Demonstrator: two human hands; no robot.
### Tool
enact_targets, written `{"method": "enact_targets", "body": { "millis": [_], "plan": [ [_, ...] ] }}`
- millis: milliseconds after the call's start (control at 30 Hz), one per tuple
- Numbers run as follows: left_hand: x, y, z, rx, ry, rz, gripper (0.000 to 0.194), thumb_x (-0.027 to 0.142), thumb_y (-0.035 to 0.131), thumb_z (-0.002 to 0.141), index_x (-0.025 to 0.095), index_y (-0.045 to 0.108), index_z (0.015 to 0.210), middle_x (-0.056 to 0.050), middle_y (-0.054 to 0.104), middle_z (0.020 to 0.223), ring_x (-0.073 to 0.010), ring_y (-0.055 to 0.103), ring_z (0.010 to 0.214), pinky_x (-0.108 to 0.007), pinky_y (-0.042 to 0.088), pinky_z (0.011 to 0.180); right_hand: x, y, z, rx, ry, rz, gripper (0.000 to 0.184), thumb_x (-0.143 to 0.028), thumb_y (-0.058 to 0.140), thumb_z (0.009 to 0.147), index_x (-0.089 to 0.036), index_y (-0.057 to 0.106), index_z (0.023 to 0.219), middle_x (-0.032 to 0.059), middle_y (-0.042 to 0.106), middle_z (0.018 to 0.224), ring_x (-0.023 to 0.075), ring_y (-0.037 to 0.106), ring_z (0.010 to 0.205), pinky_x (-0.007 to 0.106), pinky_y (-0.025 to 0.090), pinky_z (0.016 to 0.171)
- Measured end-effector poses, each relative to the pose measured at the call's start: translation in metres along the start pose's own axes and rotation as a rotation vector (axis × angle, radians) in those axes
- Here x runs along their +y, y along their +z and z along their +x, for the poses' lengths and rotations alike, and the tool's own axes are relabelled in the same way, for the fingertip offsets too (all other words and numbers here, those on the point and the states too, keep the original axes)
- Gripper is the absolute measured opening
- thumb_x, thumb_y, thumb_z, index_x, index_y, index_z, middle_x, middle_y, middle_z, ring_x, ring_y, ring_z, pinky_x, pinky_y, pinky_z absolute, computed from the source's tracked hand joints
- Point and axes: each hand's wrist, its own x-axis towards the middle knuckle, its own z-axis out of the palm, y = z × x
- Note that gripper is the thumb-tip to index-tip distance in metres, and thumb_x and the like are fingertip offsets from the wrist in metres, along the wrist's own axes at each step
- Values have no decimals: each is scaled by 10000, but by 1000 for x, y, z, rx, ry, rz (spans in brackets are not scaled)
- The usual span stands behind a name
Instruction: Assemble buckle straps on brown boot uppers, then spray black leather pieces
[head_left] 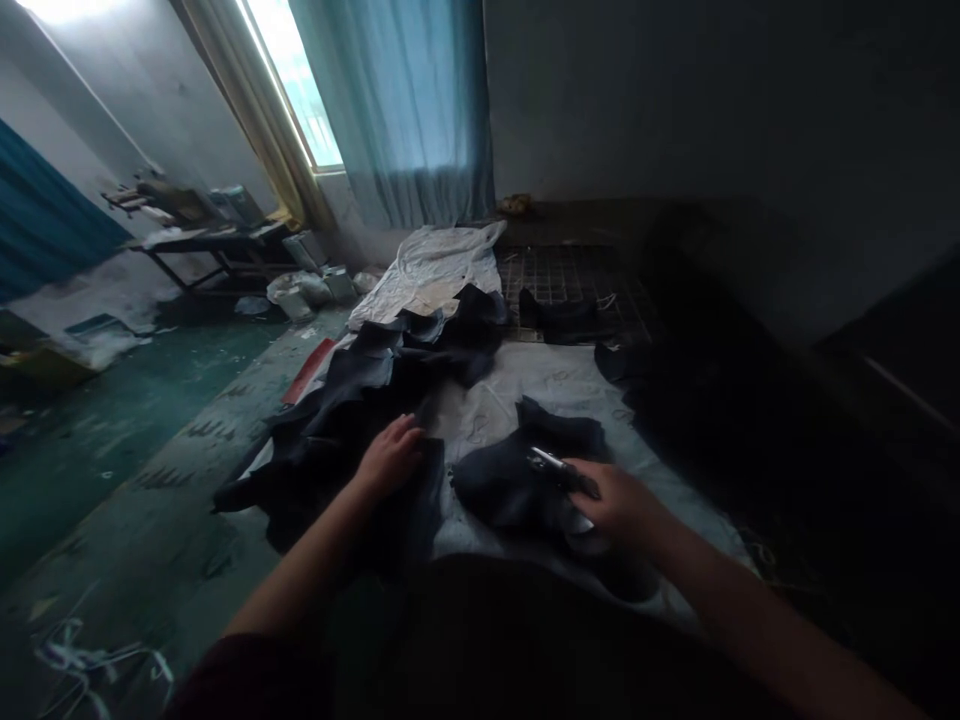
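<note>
My left hand (391,456) lies with its fingers stretched out on a pile of dark fabric pieces (341,400), on the left of the pale cloth. Shadow hides part of its fingertips. My right hand (619,505) is closed around scissors (559,465) with a silvery blade and a dark handle. The blade points left and away from me, over a separate dark fabric piece (499,475). Beneath these pieces spreads the pale cloth sheet (517,375).
Another dark piece (559,315) lies near a wire grid (562,268) at the back. A red object (309,370) sits by the left pile. White strips (97,660) lie at the lower left. A bench (225,240) with machinery stands by the window; deep shadow covers the right.
</note>
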Motion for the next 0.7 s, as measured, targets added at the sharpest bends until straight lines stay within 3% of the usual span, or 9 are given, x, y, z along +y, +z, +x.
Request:
{"method": "enact_targets", "body": {
  "millis": [133,233,333,433,533,633,700],
  "plan": [
    [75,35,15,-152,321,-173,324,214,596,724,149,597,1041,-143,534,1232,-273,453,1189,-399,393,981,39,-9,-28,112,121,198,459,-280,461,654,-170,613,1072,65,685,989,261,619,910,346,454,786],
    [137,53,27,-385,580,-239,290,288,598,748,165,603,1011,-121,569,1172,-264,486,1142,-389,410,950,60,-15,-54,316,236,380,452,-313,499,638,-167,625,1048,60,696,950,260,628,899,343,464,796],
    [180,65,44,-578,675,-218,268,284,644,713,151,625,944,-138,593,1095,-280,546,1032,-390,456,861,66,-19,-75,497,305,498,360,-327,531,628,-177,663,928,60,708,893,262,642,868,339,473,791],
    [196,74,65,-657,675,-224,262,182,702,612,157,647,868,-124,616,1019,-268,586,938,-344,483,771,64,-18,-88,597,295,574,288,-300,548,650,-187,667,886,59,711,874,258,646,876,335,480,796],
    [192,80,87,-738,629,-277,217,112,716,526,179,658,724,-49,648,895,-208,606,837,-259,472,720,66,-12,-94,641,257,595,291,-283,567,679,-193,659,940,58,708,911,250,647,881,340,482,808],
    [183,84,102,-776,511,-364,189,59,693,486,193,645,611,25,640,704,-145,597,707,-193,442,660,69,-6,-97,643,229,595,303,-303,584,693,-194,652,968,59,704,938,246,646,881,346,482,812],
    [179,87,107,-739,373,-423,161,57,656,519,195,642,600,42,613,616,-125,578,634,-185,427,621,67,-3,-96,662,220,598,302,-303,585,703,-199,648,979,58,700,955,244,642,892,346,482,817]
  ]
}}
